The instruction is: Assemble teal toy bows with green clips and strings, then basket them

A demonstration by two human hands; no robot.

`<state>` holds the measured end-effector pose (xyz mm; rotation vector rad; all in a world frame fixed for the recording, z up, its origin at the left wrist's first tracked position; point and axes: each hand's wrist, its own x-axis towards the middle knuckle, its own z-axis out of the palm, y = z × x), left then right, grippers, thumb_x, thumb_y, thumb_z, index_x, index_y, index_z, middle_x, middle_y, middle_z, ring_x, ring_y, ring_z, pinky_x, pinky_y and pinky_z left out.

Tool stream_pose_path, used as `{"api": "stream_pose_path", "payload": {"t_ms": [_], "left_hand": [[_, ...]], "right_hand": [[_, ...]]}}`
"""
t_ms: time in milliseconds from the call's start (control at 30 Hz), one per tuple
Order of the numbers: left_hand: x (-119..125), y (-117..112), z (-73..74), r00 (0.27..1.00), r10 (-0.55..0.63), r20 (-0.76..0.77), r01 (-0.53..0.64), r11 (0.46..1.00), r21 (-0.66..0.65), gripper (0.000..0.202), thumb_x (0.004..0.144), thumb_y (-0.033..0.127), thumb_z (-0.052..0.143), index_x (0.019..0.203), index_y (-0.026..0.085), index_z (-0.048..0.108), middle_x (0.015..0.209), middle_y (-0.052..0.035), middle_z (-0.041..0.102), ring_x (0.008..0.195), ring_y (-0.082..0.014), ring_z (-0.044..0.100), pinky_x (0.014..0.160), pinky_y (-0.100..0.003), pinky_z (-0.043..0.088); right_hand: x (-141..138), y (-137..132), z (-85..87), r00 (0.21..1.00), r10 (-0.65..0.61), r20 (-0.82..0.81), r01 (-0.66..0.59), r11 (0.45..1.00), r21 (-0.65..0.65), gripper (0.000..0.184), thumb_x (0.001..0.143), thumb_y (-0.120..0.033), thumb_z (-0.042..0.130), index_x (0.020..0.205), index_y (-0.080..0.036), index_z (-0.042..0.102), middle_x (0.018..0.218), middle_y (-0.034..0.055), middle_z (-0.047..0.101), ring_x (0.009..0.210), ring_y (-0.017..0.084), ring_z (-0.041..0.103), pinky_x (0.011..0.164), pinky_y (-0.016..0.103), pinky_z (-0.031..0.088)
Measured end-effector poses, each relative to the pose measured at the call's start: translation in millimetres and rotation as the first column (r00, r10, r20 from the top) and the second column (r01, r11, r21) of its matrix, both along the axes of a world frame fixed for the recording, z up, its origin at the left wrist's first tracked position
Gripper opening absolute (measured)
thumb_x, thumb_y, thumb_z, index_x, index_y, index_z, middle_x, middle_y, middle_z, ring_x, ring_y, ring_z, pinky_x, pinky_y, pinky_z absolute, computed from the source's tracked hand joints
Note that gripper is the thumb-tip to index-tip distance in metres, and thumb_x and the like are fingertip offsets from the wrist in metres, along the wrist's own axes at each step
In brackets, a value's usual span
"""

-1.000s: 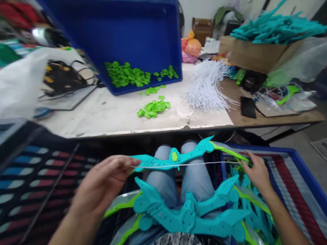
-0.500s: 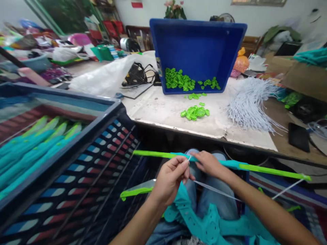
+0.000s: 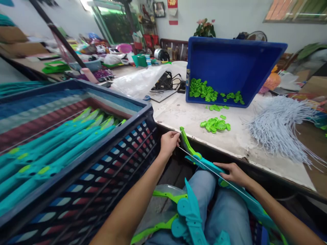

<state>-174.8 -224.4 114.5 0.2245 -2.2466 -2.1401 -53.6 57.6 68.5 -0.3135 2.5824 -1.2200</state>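
A teal toy bow (image 3: 244,195) with a green limb (image 3: 188,144) slants across my lap. My left hand (image 3: 169,144) is closed in a pinch on the end of a white string (image 3: 195,158), right beside the green limb's tip. From there the string runs taut along the bow toward the lower right. My right hand (image 3: 235,173) grips the teal body near its middle, thumb and fingers around it. Lower down, more teal parts (image 3: 192,214) with green limbs (image 3: 168,195) and a clear plastic sheet rest by my legs.
At left, a dark blue crate (image 3: 114,95) holds several teal-and-green bows (image 3: 61,146). On the white tabletop (image 3: 178,112) ahead lie loose green pieces (image 3: 216,125), a tilted blue bin (image 3: 230,64) with more green pieces, and a bundle of white strings (image 3: 281,126). The table edge runs just beyond my hands.
My left hand has moved away from my right, out to the green tip, drawing the string tight along the bow. The bow has turned to slant more steeply. The view has swung left.
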Motion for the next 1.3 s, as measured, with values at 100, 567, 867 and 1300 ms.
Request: {"api": "stream_pose_path", "payload": {"t_ms": [100,567,867,1300], "left_hand": [[-23.0,3.1,-3.3,1.0,-0.017,0.013,0.018,0.998,-0.057,0.012,0.073,0.02,0.063,0.065,0.013,0.058,0.043,0.0041,0.053,0.031,-0.0066,0.042,0.036,-0.019,0.035],[-43.3,1.7,-6.1,0.993,-0.113,0.04,0.118,0.982,-0.145,0.011,0.075,0.013,0.064,0.067,0.014,0.057,0.042,0.0064,0.052,0.032,-0.0059,0.042,0.038,-0.017,0.031],[-35.6,-3.6,4.3,0.947,-0.291,0.136,0.279,0.955,0.104,0.021,0.074,0.022,0.07,0.083,0.012,0.054,0.052,0.0023,0.059,0.038,-0.0076,0.051,0.045,-0.02,0.046],[35.2,-39.4,13.0,0.939,-0.345,0.006,0.332,0.909,0.251,0.052,0.061,0.047,0.077,0.089,0.012,0.053,0.054,0.0021,0.061,0.04,-0.0094,0.053,0.043,-0.02,0.044]], "right_hand": [[-1.4,-0.6,3.7,0.999,0.033,-0.005,-0.033,0.999,-0.004,0.05,0.072,-0.026,0.056,0.121,-0.022,0.063,0.113,0.0012,0.067,0.099,0.029,0.065,0.091,0.039,0.05],[-1.0,-2.9,3.2,0.999,0.038,0.001,-0.038,0.999,-0.006,0.049,0.075,-0.028,0.055,0.123,-0.021,0.061,0.119,0.003,0.064,0.108,0.03,0.061,0.094,0.041,0.049],[-8.6,-1.9,21.3,0.991,0.13,-0.026,-0.127,0.989,0.073,0.038,0.081,-0.035,0.059,0.117,-0.025,0.066,0.116,0.0038,0.066,0.106,0.03,0.063,0.093,0.042,0.05],[-128.2,-154.9,78.6,0.868,0.224,-0.444,-0.305,0.945,-0.118,0.011,0.079,-0.013,0.061,0.082,-0.016,0.071,0.076,0.0011,0.067,0.069,0.012,0.061,0.065,0.021,0.045]]}}
